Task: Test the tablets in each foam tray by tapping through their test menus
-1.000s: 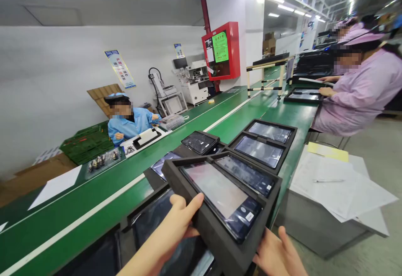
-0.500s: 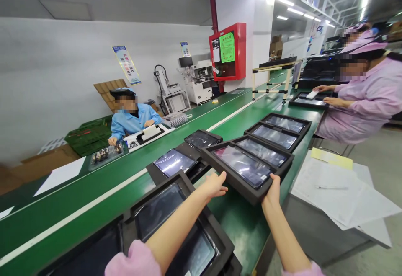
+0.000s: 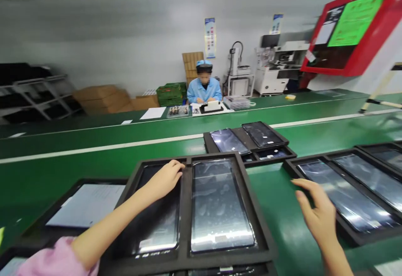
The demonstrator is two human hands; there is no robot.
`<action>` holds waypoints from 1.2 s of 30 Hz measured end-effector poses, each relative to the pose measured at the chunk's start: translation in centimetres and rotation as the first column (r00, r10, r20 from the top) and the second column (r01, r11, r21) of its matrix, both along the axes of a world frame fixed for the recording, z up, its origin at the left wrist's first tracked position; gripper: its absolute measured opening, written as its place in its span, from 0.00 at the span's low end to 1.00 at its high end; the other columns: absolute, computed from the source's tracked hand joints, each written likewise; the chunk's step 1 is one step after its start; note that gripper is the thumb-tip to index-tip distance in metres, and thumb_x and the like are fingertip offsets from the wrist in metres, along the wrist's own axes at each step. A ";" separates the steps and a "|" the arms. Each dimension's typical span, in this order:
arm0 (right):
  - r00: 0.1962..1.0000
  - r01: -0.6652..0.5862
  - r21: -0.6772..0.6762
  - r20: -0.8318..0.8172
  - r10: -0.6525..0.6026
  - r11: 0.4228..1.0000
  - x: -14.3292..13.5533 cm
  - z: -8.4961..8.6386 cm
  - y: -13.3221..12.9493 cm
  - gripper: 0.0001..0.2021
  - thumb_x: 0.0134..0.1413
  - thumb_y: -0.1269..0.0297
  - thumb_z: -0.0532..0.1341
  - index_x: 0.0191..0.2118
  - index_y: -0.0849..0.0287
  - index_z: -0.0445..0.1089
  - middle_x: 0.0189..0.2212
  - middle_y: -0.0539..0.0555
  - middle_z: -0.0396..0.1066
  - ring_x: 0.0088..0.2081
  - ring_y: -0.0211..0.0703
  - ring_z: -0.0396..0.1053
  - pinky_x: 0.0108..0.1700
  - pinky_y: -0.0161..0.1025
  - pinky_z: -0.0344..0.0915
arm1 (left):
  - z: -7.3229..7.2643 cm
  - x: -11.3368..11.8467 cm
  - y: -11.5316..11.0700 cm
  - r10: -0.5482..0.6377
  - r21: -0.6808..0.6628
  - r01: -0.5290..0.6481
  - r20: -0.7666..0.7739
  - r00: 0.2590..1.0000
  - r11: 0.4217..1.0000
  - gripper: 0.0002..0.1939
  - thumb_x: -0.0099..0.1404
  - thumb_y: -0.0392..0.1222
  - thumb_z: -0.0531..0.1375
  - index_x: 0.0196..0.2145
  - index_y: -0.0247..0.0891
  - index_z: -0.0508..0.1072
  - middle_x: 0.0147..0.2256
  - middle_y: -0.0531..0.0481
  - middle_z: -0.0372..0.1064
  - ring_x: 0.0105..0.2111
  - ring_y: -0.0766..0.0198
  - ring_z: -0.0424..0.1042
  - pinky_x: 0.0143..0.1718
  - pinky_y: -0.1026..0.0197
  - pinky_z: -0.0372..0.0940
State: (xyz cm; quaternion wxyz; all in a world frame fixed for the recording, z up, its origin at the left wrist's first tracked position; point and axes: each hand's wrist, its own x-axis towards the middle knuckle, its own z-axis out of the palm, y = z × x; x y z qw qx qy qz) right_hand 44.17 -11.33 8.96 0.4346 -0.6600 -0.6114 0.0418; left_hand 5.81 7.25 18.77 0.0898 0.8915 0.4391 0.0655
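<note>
In the head view, the left hand (image 3: pixel 165 178) lies loosely curled at the far end of the left slot of a black foam tray (image 3: pixel 188 209) in the lower middle of the frame, fingers touching the dark panel (image 3: pixel 157 221) there and gripping nothing. The right hand (image 3: pixel 317 213) hovers open, fingers spread, just beside the near corner of another tray (image 3: pixel 348 230) at lower right. Both trays rest on the green worktop (image 3: pixel 94 146). Across it, at upper centre, a person in a blue coat (image 3: pixel 204 89) sits before a white wall.
</note>
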 end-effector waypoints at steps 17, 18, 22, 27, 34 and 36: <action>0.970 -0.021 -0.064 0.239 0.036 0.998 -6.8 -2.7 9.3 0.29 0.56 0.73 0.55 0.62 0.49 0.71 0.63 0.61 0.56 0.61 0.63 0.59 0.61 0.65 0.64 | -2.7 2.6 2.6 0.291 0.092 -0.286 -0.048 0.955 0.954 0.10 0.65 0.41 0.64 0.43 0.33 0.74 0.47 0.39 0.73 0.52 0.46 0.71 0.59 0.42 0.57; 0.977 -0.054 -0.059 0.201 0.064 0.997 -6.6 -2.7 9.4 0.30 0.55 0.72 0.55 0.63 0.48 0.70 0.63 0.61 0.57 0.61 0.62 0.59 0.62 0.63 0.64 | -2.6 2.9 2.6 0.290 0.080 -0.286 -0.048 0.956 0.955 0.10 0.66 0.39 0.63 0.43 0.32 0.74 0.48 0.37 0.73 0.53 0.45 0.71 0.59 0.42 0.57; 0.985 -0.093 -0.081 0.140 0.104 0.992 -6.3 -2.2 8.9 0.28 0.56 0.65 0.55 0.63 0.50 0.68 0.60 0.62 0.60 0.61 0.63 0.61 0.63 0.61 0.63 | -0.9 1.6 2.0 0.201 -0.042 -0.203 -0.049 0.978 0.978 0.16 0.65 0.38 0.65 0.49 0.30 0.73 0.51 0.35 0.71 0.55 0.46 0.70 0.59 0.48 0.58; 0.983 -0.097 -0.146 0.141 0.118 0.984 -4.9 -3.2 3.0 0.32 0.63 0.49 0.54 0.67 0.59 0.57 0.53 0.64 0.68 0.54 0.63 0.69 0.58 0.61 0.68 | -0.1 -8.2 -5.7 -0.087 -0.243 0.117 0.133 0.987 0.963 0.20 0.64 0.43 0.70 0.52 0.43 0.72 0.54 0.51 0.70 0.54 0.58 0.70 0.54 0.61 0.62; 0.999 -0.021 -0.318 0.032 0.033 0.948 -4.3 -3.8 -1.2 0.26 0.56 0.42 0.56 0.50 0.58 0.65 0.42 0.62 0.75 0.39 0.61 0.76 0.41 0.52 0.77 | -6.0 -16.9 -15.8 0.064 -0.030 -0.061 0.102 0.993 0.998 0.16 0.55 0.34 0.74 0.36 0.42 0.73 0.36 0.55 0.72 0.36 0.59 0.70 0.36 0.60 0.59; 1.000 -0.018 -0.317 0.017 0.025 0.948 -4.5 -3.2 -1.1 0.25 0.54 0.43 0.56 0.49 0.57 0.66 0.42 0.62 0.75 0.40 0.62 0.76 0.42 0.54 0.77 | -6.2 -17.1 -16.0 0.004 0.055 -0.013 0.173 0.985 0.998 0.12 0.61 0.30 0.70 0.36 0.41 0.72 0.36 0.55 0.73 0.37 0.60 0.70 0.37 0.60 0.60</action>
